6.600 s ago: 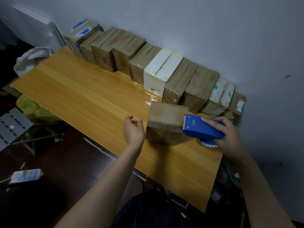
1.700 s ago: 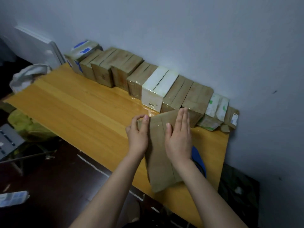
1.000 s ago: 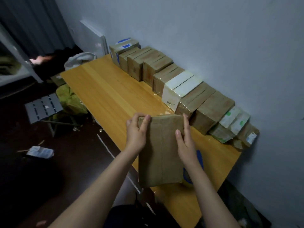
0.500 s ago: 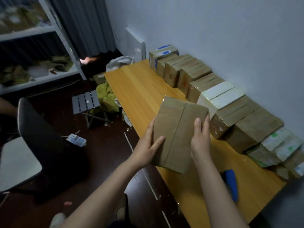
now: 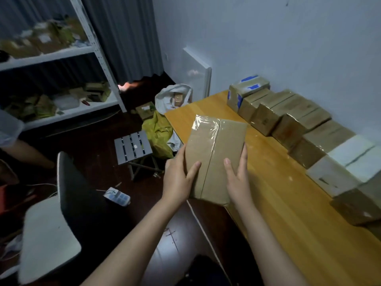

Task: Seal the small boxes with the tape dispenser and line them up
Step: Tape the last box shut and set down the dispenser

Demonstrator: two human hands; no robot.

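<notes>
Taped brown box (image 5: 214, 157) is over the tabletop's (image 5: 288, 213) left edge, clamped between both hands. Left hand (image 5: 178, 180) grips its left side and right hand (image 5: 237, 180) its right, thumbs on the top face. Row of boxes (image 5: 288, 120) along the wall edge: seven countable, maybe more, since the frame cuts off the right end. White bag (image 5: 165, 96) on the floor by the far left corner holds one brown parcel.
</notes>
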